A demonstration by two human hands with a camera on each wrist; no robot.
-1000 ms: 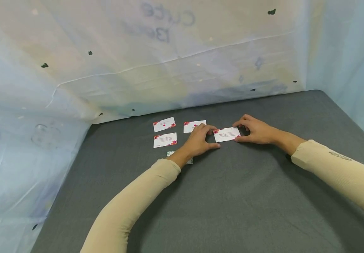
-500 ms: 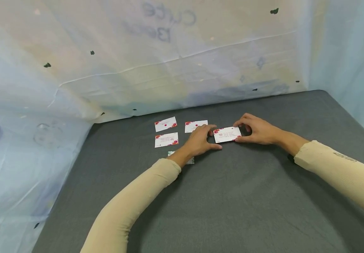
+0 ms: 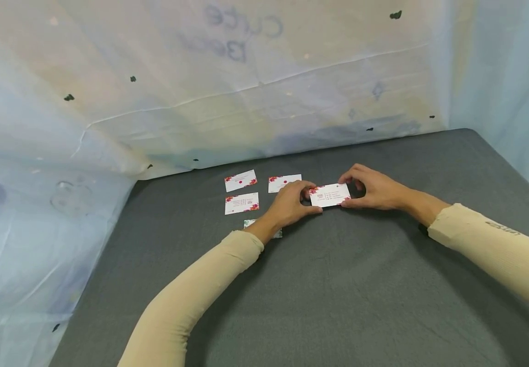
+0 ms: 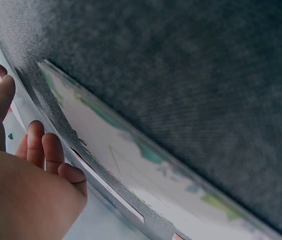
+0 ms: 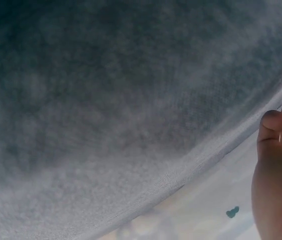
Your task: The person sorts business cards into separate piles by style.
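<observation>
A white business card (image 3: 330,194) with red flowers in its corners is held just above the dark grey table (image 3: 347,285). My left hand (image 3: 292,204) pinches its left end and my right hand (image 3: 370,187) pinches its right end, fingers curled round the edges. Three more such cards lie left of the hands: one (image 3: 240,180) at the back left, one (image 3: 282,182) partly behind my left hand, one (image 3: 241,203) nearer. A greenish card (image 3: 264,229) sits half hidden under my left wrist. The left wrist view shows curled fingers (image 4: 41,150) and a card edge (image 4: 131,165) close up.
A pale plastic sheet (image 3: 227,86) hangs as a wall behind and to both sides of the table. The table's grey cloth (image 3: 337,306) stretches bare toward me. The right wrist view shows only blurred cloth and part of the right hand (image 5: 278,175).
Both hands have lifted the card slightly and drawn a little closer together on it. The cards on the table lie as before.
</observation>
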